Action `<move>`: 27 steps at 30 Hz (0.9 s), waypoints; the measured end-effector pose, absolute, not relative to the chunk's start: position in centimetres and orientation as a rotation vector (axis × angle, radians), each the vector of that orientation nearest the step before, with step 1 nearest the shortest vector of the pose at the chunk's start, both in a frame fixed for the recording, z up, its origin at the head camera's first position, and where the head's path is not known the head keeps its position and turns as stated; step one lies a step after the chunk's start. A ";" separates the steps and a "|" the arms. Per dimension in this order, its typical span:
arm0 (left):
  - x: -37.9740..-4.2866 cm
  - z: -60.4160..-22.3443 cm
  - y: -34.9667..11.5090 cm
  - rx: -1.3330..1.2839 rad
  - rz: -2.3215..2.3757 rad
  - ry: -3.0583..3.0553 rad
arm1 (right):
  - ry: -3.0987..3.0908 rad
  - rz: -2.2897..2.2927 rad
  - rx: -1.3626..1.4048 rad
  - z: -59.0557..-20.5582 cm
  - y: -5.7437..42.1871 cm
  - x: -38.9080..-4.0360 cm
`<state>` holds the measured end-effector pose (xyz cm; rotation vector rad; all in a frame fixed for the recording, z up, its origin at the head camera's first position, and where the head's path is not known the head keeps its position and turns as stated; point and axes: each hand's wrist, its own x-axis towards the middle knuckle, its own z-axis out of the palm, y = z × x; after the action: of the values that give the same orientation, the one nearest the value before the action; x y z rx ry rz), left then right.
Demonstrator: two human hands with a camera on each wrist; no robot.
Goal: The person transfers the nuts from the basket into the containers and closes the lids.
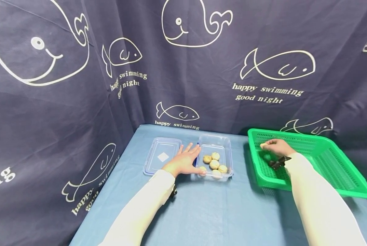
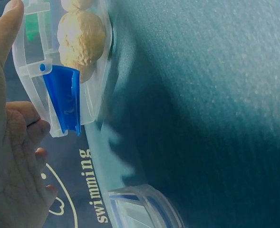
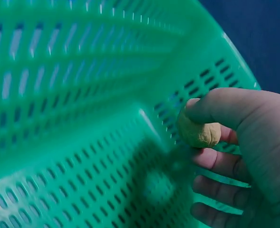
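Several walnuts point(image 1: 214, 164) lie in a clear plastic container point(image 1: 228, 153) in the head view, mostly toward its near end. My left hand point(image 1: 185, 161) rests along the container's left side, fingers spread and thumb at the near left corner. In the left wrist view the container's blue latch point(image 2: 66, 97) hangs down beside that hand, with a walnut point(image 2: 82, 38) showing through the wall. My right hand point(image 1: 279, 147) pinches another walnut point(image 3: 199, 129) between thumb and fingers, above the floor of a green plastic basket point(image 3: 106, 133).
The container's clear lid point(image 1: 154, 157), edged in blue, lies flat left of the container. On the right, the basket's raised rim point(image 1: 360, 182) surrounds the right hand. A blue cloth point(image 1: 202, 212) covers the table; a dark printed curtain point(image 1: 202, 75) hangs behind and at left.
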<state>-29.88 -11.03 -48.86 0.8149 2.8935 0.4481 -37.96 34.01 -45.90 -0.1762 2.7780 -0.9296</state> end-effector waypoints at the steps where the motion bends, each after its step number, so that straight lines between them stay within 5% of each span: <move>1: -30.0 -49.0 -11.1 0.817 0.450 2.900 | 2.772 -0.944 -0.176 -45.6 33.6 -37.8; 27: -29.1 -47.7 -10.7 0.796 0.434 2.910 | 2.823 -1.409 -0.161 -41.4 26.7 -36.0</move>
<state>-29.07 -10.70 -47.67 0.7957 2.9103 0.4340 -36.05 26.71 -41.41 -0.1614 2.8226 -1.4087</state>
